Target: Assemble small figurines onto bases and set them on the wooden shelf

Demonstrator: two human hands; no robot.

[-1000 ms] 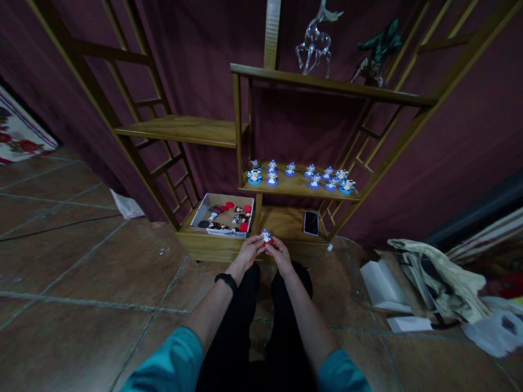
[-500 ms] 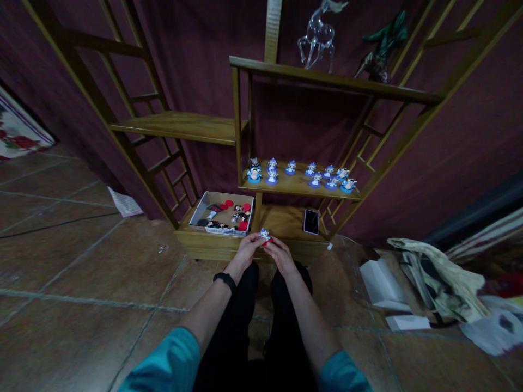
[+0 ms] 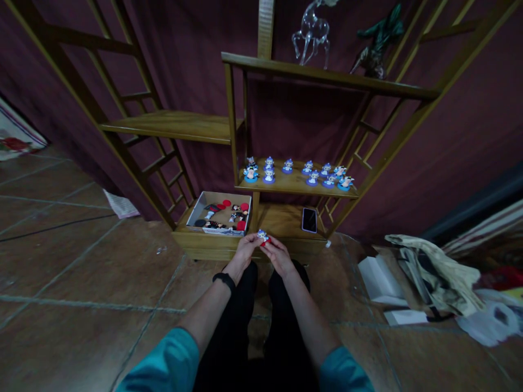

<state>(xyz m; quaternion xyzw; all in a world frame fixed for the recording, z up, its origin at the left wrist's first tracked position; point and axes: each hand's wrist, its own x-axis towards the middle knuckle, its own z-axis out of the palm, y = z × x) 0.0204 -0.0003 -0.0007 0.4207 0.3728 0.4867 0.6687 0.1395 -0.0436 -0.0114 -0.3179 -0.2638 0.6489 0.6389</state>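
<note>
Between my two hands is a small figurine (image 3: pixel 262 234) with a blue-purple top and a white body, on a red round base (image 3: pixel 266 240). My left hand (image 3: pixel 245 249) pinches it from the left, a black band on that wrist. My right hand (image 3: pixel 278 255) grips the red base from the right and below. Beyond them, several similar figurines (image 3: pixel 288 165) on purple or blue bases stand along the wooden shelf (image 3: pixel 281 187). To the left, an open cardboard box (image 3: pixel 196 213) holds loose figurine parts and red discs (image 3: pixel 244 207).
A phone (image 3: pixel 309 220) lies on the low shelf at right. Above stand a glass deer (image 3: pixel 312 32) and a dark green statue (image 3: pixel 378 43). A white box (image 3: pixel 382 280), a cloth bag (image 3: pixel 441 272) and a plastic bag (image 3: pixel 492 321) lie on the floor at right.
The view has shifted slightly, so the shelf appears a little further left. The figurine is tilted a bit more in my hands, and both hands keep hold of it.
</note>
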